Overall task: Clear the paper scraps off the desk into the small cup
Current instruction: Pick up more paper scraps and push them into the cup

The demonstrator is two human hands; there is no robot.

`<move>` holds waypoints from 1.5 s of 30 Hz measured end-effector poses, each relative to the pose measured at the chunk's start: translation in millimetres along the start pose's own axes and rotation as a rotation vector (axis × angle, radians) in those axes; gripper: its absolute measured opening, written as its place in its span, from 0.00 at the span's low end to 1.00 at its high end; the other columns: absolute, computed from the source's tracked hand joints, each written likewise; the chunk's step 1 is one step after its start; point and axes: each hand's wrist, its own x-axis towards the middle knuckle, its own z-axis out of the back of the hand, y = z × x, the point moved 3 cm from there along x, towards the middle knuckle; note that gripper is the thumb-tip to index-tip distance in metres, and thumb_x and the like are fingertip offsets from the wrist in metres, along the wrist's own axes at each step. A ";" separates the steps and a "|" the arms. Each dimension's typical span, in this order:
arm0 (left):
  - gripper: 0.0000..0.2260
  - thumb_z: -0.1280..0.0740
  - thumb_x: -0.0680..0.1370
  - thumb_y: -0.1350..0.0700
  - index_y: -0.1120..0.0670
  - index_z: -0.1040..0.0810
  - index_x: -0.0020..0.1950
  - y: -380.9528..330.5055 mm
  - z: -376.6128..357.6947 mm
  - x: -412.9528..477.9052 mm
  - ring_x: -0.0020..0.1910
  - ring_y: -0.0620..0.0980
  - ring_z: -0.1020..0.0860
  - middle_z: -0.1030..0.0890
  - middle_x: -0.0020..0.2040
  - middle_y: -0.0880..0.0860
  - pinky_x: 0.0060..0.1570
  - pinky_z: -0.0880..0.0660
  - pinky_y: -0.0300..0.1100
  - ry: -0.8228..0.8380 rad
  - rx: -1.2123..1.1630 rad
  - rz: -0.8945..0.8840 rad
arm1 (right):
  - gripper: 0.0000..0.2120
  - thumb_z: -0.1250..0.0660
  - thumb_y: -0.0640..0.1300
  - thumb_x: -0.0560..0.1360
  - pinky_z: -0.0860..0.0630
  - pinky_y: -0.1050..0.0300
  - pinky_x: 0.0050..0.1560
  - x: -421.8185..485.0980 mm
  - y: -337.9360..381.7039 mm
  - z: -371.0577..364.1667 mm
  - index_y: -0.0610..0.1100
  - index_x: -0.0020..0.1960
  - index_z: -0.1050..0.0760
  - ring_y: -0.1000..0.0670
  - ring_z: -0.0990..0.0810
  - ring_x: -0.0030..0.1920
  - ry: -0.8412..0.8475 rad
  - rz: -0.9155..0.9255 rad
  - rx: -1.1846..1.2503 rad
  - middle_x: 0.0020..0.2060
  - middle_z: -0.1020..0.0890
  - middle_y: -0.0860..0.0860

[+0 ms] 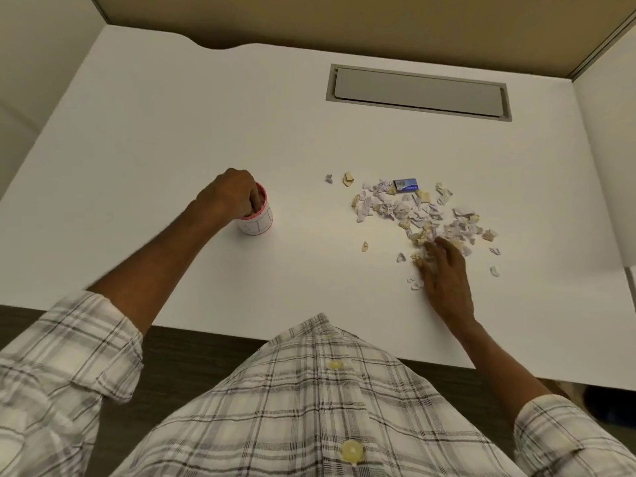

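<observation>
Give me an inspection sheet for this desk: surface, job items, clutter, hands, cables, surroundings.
Surface: white desk, flat.
Job's things: small cup, pink-rimmed, upright, left of centre; paper scraps in a loose pile to its right, a few strays around the pile.
Clutter: small blue box at the pile's far edge.
Hands: left hand over the cup, fingertips inside its mouth; right hand flat, fingers spread on the pile's near edge.
Cables: nothing seen; grey hatch in the desk closed.
Surroundings: beige partition behind the desk.
</observation>
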 end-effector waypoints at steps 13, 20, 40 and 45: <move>0.16 0.35 0.77 0.65 0.58 0.20 0.64 2.9 -16.0 29.4 0.59 0.58 0.21 0.20 0.62 0.58 0.54 0.22 0.48 0.217 0.164 -0.045 | 0.21 0.37 0.51 0.83 0.31 0.48 0.73 13.2 11.8 6.7 0.49 0.75 0.33 0.45 0.36 0.76 -0.029 -0.014 0.091 0.76 0.35 0.48; 0.08 0.25 0.72 0.57 0.49 0.14 0.50 1.0 14.9 31.2 0.51 0.52 0.19 0.17 0.48 0.50 0.50 0.21 0.48 0.254 0.134 -0.096 | 0.21 0.37 0.50 0.83 0.28 0.47 0.71 28.5 29.3 2.5 0.45 0.74 0.29 0.45 0.33 0.74 0.116 0.077 0.039 0.74 0.30 0.46; 0.16 0.37 0.77 0.64 0.58 0.21 0.64 6.0 -17.2 48.4 0.59 0.59 0.21 0.20 0.61 0.58 0.55 0.21 0.50 0.337 0.246 -0.071 | 0.13 0.34 0.47 0.82 0.22 0.47 0.62 19.3 66.0 -6.9 0.45 0.63 0.20 0.43 0.23 0.64 -0.005 0.356 -0.071 0.64 0.21 0.45; 0.12 0.32 0.76 0.60 0.54 0.17 0.59 1.1 1.8 44.2 0.48 0.54 0.21 0.18 0.53 0.53 0.43 0.24 0.45 0.330 0.289 -0.082 | 0.32 0.32 0.59 0.79 0.35 0.51 0.73 -18.5 18.0 15.5 0.53 0.79 0.39 0.47 0.41 0.79 0.010 -0.054 0.100 0.79 0.39 0.51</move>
